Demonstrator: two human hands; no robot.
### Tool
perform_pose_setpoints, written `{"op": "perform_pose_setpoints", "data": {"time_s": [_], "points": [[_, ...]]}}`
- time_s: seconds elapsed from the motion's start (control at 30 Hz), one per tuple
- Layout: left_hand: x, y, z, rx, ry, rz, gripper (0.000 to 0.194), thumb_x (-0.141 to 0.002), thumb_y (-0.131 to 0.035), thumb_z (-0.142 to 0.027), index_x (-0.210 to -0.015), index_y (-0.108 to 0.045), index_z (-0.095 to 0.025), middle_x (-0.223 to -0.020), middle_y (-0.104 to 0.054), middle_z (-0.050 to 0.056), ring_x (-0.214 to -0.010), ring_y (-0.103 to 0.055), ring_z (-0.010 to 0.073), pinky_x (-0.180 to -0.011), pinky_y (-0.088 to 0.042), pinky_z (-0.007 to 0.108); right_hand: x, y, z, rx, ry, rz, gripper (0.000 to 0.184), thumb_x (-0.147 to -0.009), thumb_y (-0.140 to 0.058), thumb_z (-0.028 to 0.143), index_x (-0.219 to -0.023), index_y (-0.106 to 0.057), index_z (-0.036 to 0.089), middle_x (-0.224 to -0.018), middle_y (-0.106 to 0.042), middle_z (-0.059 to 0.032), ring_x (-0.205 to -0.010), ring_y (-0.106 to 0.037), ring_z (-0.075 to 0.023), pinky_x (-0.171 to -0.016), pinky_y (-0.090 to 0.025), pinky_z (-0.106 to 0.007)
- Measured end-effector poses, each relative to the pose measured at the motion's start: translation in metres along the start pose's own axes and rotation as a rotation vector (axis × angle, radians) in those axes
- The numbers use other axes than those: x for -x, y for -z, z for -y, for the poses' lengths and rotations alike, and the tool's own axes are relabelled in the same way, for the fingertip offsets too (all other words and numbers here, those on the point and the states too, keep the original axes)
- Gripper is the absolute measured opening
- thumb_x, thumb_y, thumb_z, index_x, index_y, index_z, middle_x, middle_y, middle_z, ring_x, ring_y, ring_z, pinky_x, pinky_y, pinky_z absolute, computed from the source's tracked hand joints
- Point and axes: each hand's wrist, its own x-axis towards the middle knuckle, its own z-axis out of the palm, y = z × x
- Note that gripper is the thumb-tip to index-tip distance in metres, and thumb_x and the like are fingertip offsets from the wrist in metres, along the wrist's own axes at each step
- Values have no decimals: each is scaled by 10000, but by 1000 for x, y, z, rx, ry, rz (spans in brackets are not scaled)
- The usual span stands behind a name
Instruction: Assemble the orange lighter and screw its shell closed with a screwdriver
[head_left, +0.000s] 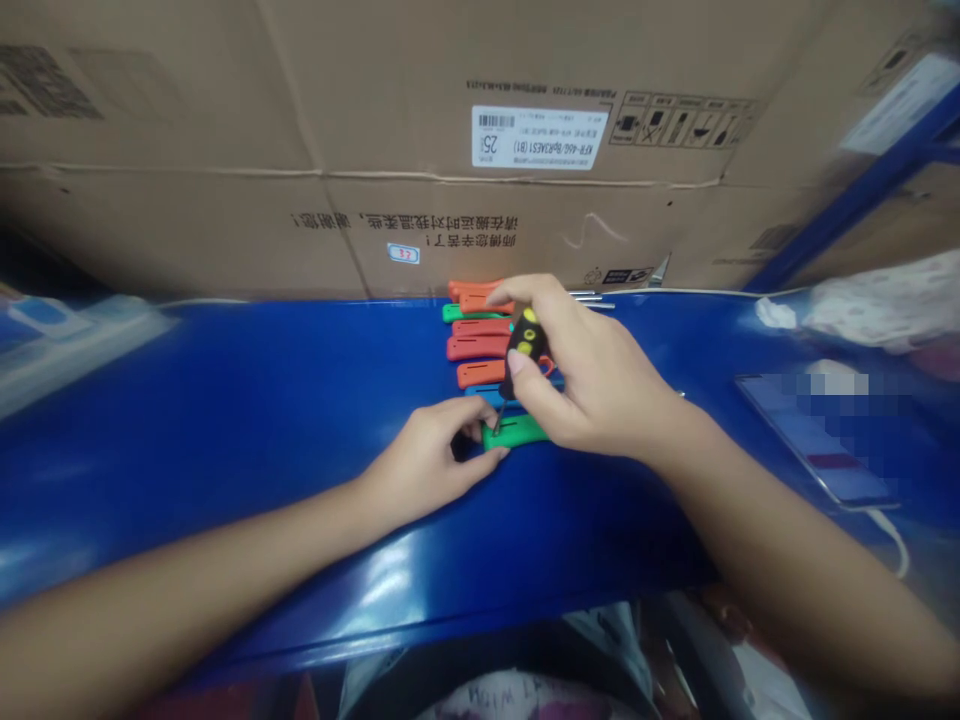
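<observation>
A black and yellow screwdriver [526,340] is gripped in my right hand [592,375], its shaft pointing down and its tip at the near green plastic handle [519,431]. The thumb and fingers of my left hand [427,455] pinch the left end of that green handle, which lies flat on the blue surface. Beyond it, several similar handles lie in a column: a blue handle [481,394], orange and red ones such as a red handle [474,347], and another green handle [459,312]. My right hand hides their right ends. Thin metal rods [596,300] stick out past my fingers.
A large cardboard box [360,120] stands upright along the back of the blue table [262,390]. To the right lie a phone [821,440] with a white cable [892,540] and a white bag [870,300]. A blue post [840,170] slants at the right; clear plastic [82,335] sits at left.
</observation>
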Motion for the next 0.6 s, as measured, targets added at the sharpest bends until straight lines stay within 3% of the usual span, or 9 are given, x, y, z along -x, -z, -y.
{"op": "perform_pose_setpoints", "data": {"time_s": [0.07, 0.17, 0.3, 0.47, 0.6], "points": [[0, 0, 0, -5, -6, -10, 112, -849, -689, -203, -926, -611, -182, -830, -659, -15, -743, -624, 134, -705, -507, 256, -1, -1, 0, 37, 0, -2, 338, -889, -507, 355, -1181, -511, 185, -969, -687, -62, -796, -640, -208, -662, -462, -306], [0, 1, -1, 6, -7, -3, 104, -856, -682, -206, -921, -605, -179, -847, -658, -10, -751, -621, 132, -716, -508, 259, -2, -3, 0, 108, -53, -59, 289, -885, -553, 430, -1047, -546, 190, -853, -674, -46, -757, -634, -212, -637, -441, -303], [-1, 1, 0, 13, 3, 15, 93, -869, -671, -213, -926, -607, -178, -852, -650, -7, -760, -615, 132, -722, -507, 261, -2, -1, -3, 66, -18, -9, 254, -903, -502, 328, -1119, -528, 197, -881, -678, -30, -717, -616, -180, -620, -422, -286], [-1, 1, 0, -5, -1, 11, 110, -862, -682, -220, -921, -599, -180, -852, -651, -10, -769, -622, 134, -723, -502, 260, 0, 0, -2, 79, -29, -30, 208, -902, -527, 370, -1034, -549, 210, -847, -666, -11, -694, -594, -166, -610, -401, -279], [-1, 0, 0, -30, 1, 3, 118, -859, -680, -213, -946, -608, -180, -842, -652, -13, -758, -628, 134, -710, -500, 255, 0, 1, 1, 19, -14, 20, 259, -905, -468, 288, -1144, -519, 204, -939, -681, -23, -712, -596, -159, -625, -414, -276]]}}
